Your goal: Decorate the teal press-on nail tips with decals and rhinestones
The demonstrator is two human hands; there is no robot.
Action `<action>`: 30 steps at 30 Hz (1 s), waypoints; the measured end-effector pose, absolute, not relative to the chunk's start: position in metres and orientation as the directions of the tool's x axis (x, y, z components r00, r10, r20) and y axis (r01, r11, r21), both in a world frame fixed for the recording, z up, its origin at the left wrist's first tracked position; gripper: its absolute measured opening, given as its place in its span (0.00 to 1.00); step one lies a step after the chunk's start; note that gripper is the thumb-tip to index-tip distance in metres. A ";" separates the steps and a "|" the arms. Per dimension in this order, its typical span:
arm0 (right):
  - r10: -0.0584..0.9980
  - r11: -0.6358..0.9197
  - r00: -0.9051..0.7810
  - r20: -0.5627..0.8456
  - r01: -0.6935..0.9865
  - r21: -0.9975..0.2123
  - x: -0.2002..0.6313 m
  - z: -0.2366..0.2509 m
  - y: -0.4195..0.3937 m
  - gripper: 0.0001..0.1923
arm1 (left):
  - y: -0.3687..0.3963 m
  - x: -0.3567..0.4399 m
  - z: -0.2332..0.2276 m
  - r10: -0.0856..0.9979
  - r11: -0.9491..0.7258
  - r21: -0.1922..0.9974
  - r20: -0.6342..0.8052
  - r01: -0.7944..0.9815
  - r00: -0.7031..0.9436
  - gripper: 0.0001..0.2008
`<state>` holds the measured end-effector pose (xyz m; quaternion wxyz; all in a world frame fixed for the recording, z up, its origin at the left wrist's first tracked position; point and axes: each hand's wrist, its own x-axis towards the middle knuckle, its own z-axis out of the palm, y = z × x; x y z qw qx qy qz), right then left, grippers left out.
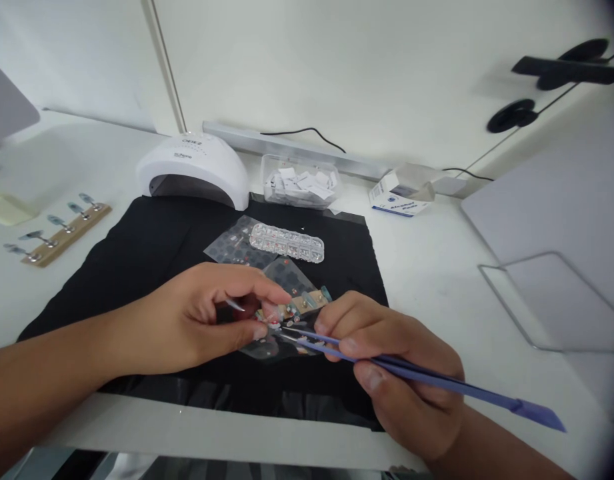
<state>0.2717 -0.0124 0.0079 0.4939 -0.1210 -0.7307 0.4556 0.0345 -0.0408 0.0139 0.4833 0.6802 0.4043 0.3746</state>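
I see a small wooden nail holder (307, 303) with pale blue nail tips on it, lying near the front middle of the black mat (151, 247), partly hidden by both hands. My left hand (197, 323) comes in from the left, thumb and forefinger pinched narrow on the near end of that holder; what exactly sits between the fingertips is too small to tell. My right hand (391, 363) is just beside it on the right, fingers closed around blue tweezers (427, 380), whose thin points meet the holder right by the left thumb. The tweezers' flat rear end sticks out past the right wrist toward the lower right.

Under the holder and the hands lie clear sticker sheets (234, 243) with small dotted patterns, and across the upper one rests a clear rhinestone box (287, 241) divided into little compartments. Behind the mat stands a white nail lamp (194, 170), and to its right a clear tub of paper slips (301, 181), then a small white and blue carton (401, 197). Well apart on the left of the white table (437, 267) lies a second wooden strip of nail tips (61, 230).
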 end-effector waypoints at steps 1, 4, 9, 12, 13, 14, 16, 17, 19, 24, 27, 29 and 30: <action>0.625 0.561 -0.486 0.611 -0.264 -0.784 0.272 0.009 -0.013 0.18 | -0.041 0.035 0.014 0.911 -0.211 0.961 0.127 0.180 0.391 0.14; 0.625 0.575 -0.492 0.606 -0.236 -0.784 0.273 0.011 -0.014 0.19 | -0.041 0.036 0.014 0.910 -0.223 0.960 0.142 0.170 0.389 0.14; 0.617 0.601 -0.500 0.608 -0.199 -0.774 0.274 0.014 -0.015 0.20 | -0.044 0.034 0.011 0.909 -0.252 0.945 0.157 0.208 0.387 0.17; 0.626 0.600 -0.510 0.591 -0.170 -0.782 0.275 0.017 -0.017 0.20 | -0.044 0.033 0.012 0.900 -0.278 0.937 0.176 0.213 0.400 0.18; 0.635 0.591 -0.515 0.576 -0.157 -0.791 0.277 0.018 -0.018 0.19 | -0.044 0.033 0.013 0.900 -0.283 0.935 0.182 0.215 0.395 0.18; 0.641 0.581 -0.526 0.559 -0.145 -0.801 0.278 0.018 -0.019 0.19 | -0.044 0.034 0.015 0.902 -0.286 0.932 0.183 0.222 0.391 0.17; 0.645 0.563 -0.550 0.530 -0.127 -0.817 0.282 0.019 -0.022 0.20 | -0.043 0.035 0.019 0.905 -0.276 0.931 0.168 0.237 0.390 0.14; 0.649 0.555 -0.556 0.519 -0.121 -0.823 0.283 0.018 -0.024 0.20 | -0.043 0.036 0.021 0.906 -0.264 0.934 0.154 0.241 0.393 0.12; 0.656 0.545 -0.560 0.506 -0.112 -0.831 0.286 0.017 -0.028 0.19 | -0.043 0.038 0.024 0.910 -0.234 0.945 0.131 0.227 0.393 0.11; 0.674 0.529 -0.556 0.487 -0.097 -0.843 0.287 0.015 -0.032 0.18 | -0.042 0.040 0.026 0.921 -0.175 0.965 0.091 0.193 0.379 0.10; 0.671 0.524 -0.566 0.480 -0.097 -0.846 0.287 0.015 -0.031 0.19 | -0.043 0.040 0.027 0.928 -0.148 0.972 0.073 0.182 0.366 0.08; 0.668 0.529 -0.570 0.479 -0.089 -0.844 0.288 0.015 -0.031 0.20 | -0.044 0.040 0.027 0.938 -0.144 0.971 0.073 0.190 0.339 0.08; 0.664 0.533 -0.574 0.479 -0.086 -0.842 0.289 0.015 -0.031 0.21 | -0.045 0.040 0.026 0.943 -0.145 0.969 0.074 0.200 0.325 0.08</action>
